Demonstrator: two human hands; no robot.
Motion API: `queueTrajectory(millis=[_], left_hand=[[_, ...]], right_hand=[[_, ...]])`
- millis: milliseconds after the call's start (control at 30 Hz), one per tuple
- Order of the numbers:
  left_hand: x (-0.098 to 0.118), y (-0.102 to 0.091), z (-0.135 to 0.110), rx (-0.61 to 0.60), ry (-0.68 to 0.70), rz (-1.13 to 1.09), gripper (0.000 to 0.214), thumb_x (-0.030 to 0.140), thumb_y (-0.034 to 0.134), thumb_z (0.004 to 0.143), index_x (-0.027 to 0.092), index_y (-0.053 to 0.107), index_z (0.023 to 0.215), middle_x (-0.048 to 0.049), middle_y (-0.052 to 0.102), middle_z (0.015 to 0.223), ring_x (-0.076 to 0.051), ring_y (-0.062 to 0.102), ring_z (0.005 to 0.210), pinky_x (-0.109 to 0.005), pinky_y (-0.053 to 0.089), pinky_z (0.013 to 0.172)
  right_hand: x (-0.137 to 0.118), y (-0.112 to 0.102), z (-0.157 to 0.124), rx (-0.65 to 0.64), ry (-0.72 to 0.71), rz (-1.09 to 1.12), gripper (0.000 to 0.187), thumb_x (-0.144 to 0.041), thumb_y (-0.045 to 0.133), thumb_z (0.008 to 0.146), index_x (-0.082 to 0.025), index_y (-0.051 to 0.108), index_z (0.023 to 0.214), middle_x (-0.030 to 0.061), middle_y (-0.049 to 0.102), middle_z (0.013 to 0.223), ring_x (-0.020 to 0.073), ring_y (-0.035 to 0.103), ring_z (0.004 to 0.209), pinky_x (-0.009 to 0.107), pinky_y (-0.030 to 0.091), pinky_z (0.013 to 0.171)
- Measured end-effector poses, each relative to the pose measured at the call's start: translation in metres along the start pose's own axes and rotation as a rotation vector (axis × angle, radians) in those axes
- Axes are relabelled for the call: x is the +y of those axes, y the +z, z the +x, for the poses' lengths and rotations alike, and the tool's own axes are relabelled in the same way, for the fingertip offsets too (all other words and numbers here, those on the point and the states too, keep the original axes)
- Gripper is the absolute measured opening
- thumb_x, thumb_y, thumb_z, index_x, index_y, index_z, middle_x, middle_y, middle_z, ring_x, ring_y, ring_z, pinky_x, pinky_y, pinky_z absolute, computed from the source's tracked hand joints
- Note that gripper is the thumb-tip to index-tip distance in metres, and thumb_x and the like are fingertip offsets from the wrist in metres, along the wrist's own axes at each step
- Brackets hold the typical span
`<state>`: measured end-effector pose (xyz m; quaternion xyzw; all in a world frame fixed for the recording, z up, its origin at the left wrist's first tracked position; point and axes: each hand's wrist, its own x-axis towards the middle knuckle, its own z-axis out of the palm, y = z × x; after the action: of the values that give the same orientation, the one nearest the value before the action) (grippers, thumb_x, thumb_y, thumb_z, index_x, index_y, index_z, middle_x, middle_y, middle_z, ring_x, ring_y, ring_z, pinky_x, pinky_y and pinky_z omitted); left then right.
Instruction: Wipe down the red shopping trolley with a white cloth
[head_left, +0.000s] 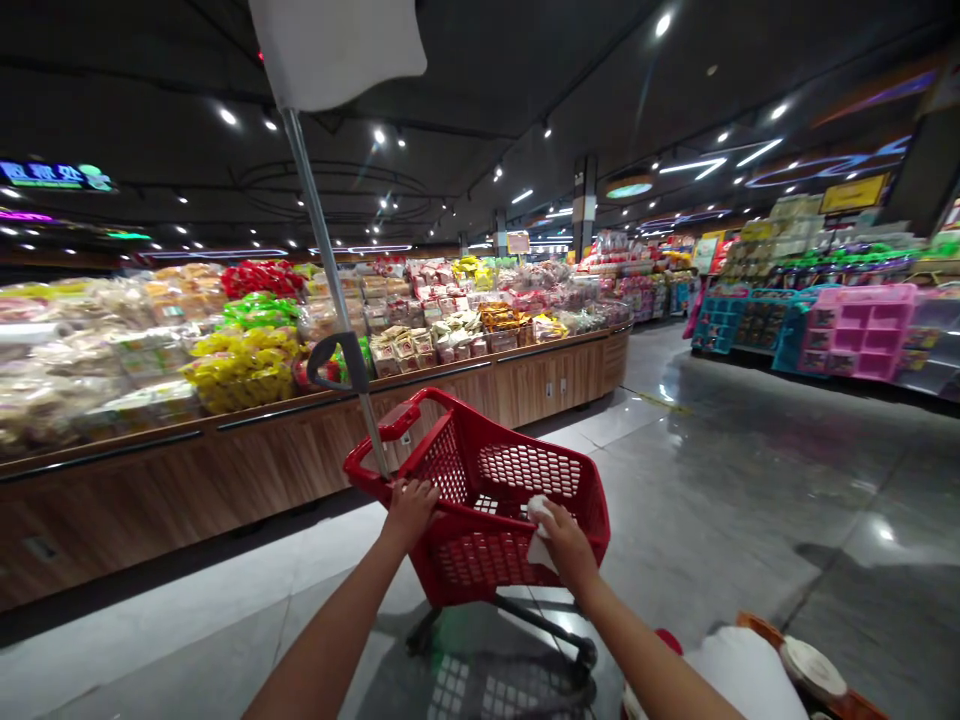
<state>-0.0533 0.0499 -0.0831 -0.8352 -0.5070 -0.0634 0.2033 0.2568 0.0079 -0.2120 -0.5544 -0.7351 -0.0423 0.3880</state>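
Observation:
A red plastic shopping cart [517, 425] with perforated sides stands in front of me on dark wheels. My left hand [411, 512] is closed over the near corner of its rim, beside the push handle. In my right hand [568, 545] is a crumpled white cloth [540, 550], pinched at the cart's near side rim; part of it hangs down over the side. A metal pole [322, 235] with a grey clamp rises from the handle and carries a white panel [341, 50]. The inside of the basket shows only partly.
A wood-fronted display counter [435, 400] piled with packaged food runs along the left. Pink and blue plastic racks [859, 325] stand at the right. An orange container [862, 708] with a white bag and white-lidded tub is close at lower right. Grey shiny floor [720, 480] lies between.

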Motion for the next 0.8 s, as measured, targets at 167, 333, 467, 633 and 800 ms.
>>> queueTrajectory(millis=[167, 333, 467, 633, 800], left_hand=[[0.015, -0.007, -0.019, 0.032, -0.052, -0.002, 0.022, 0.032, 0.062, 0.086, 0.019, 0.064, 0.104, -0.0103, 0.066, 0.111, -0.03, 0.057, 0.107, -0.05, 0.035, 0.1], [0.013, -0.019, -0.038, -0.011, -0.058, -0.053, 0.019, 0.027, 0.063, 0.085, 0.021, 0.063, 0.103, -0.008, 0.067, 0.11, -0.028, 0.057, 0.106, -0.048, 0.035, 0.1], [0.016, -0.022, -0.047, -0.01, -0.091, -0.081, 0.021, 0.031, 0.066, 0.084, 0.02, 0.063, 0.101, -0.0093, 0.066, 0.109, -0.029, 0.057, 0.107, -0.048, 0.034, 0.101], [0.026, -0.019, -0.044, 0.004, -0.145, -0.091, 0.025, 0.035, 0.067, 0.082, 0.019, 0.064, 0.101, -0.0101, 0.066, 0.108, -0.031, 0.056, 0.109, -0.05, 0.032, 0.103], [0.03, -0.016, -0.038, -0.001, -0.18, -0.068, 0.024, 0.032, 0.064, 0.084, 0.018, 0.065, 0.103, -0.0104, 0.067, 0.108, -0.03, 0.055, 0.11, -0.05, 0.031, 0.104]], right_hand=[[-0.116, 0.047, 0.053, -0.022, -0.125, 0.04, 0.045, -0.01, 0.055, 0.082, -0.023, 0.058, 0.125, 0.0104, 0.058, 0.131, 0.0239, 0.055, 0.12, 0.043, 0.043, 0.104], [-0.147, 0.027, 0.063, -0.278, -0.111, -0.07, 0.032, -0.016, 0.053, 0.089, -0.022, 0.06, 0.12, 0.007, 0.066, 0.11, 0.0187, 0.062, 0.098, 0.026, 0.048, 0.084], [-0.074, -0.026, 0.026, -0.323, -0.071, -0.128, 0.018, -0.02, 0.056, 0.089, -0.019, 0.067, 0.103, 0.0093, 0.068, 0.096, 0.0213, 0.063, 0.092, 0.034, 0.043, 0.095], [-0.016, -0.055, -0.006, -0.258, 0.003, -0.212, 0.02, -0.022, 0.055, 0.088, -0.02, 0.065, 0.106, 0.0111, 0.063, 0.118, 0.0244, 0.059, 0.108, 0.043, 0.036, 0.105], [-0.106, -0.006, 0.032, -0.317, -0.007, -0.157, 0.027, -0.017, 0.05, 0.09, -0.023, 0.061, 0.114, 0.0092, 0.065, 0.11, 0.0222, 0.06, 0.099, 0.034, 0.048, 0.087]])
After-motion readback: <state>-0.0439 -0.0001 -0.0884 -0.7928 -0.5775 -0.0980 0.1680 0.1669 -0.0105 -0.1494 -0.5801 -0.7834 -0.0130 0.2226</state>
